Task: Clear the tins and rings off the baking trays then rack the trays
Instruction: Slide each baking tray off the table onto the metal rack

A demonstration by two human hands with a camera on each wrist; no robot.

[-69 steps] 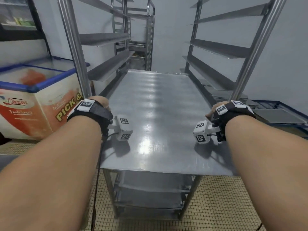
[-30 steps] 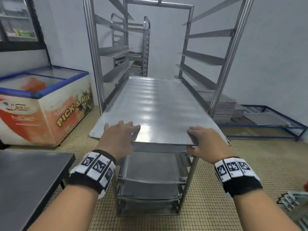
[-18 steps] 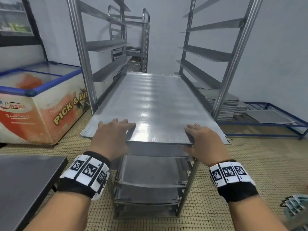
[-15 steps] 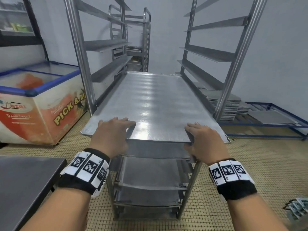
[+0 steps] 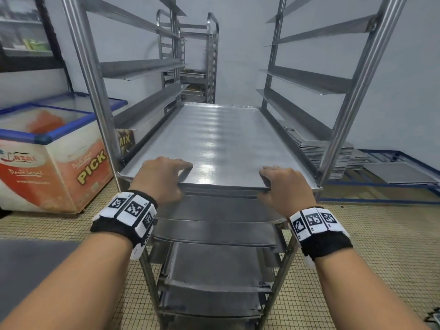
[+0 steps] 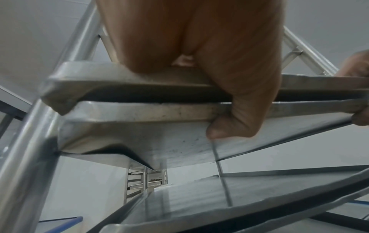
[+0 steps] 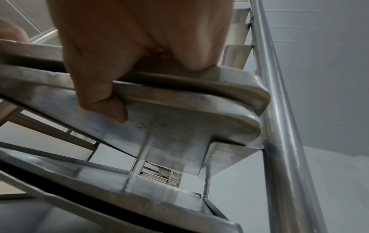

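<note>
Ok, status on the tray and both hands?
Left hand and right hand each grip the near edge of the top tray. Tray sits in the rack runners, bare. Nothing blocking.

Head view: looks forward and down from above at the rack [image 5: 338,129], taking in both wrists and the top tray [image 5: 221,144] along its length. Left wrist view: sits very close below the left hand [image 6: 199,63], facing up and along the tray's near edge. Right wrist view: likewise close under the right hand [image 7: 127,52]. All three views share the tray's front edge.
</note>
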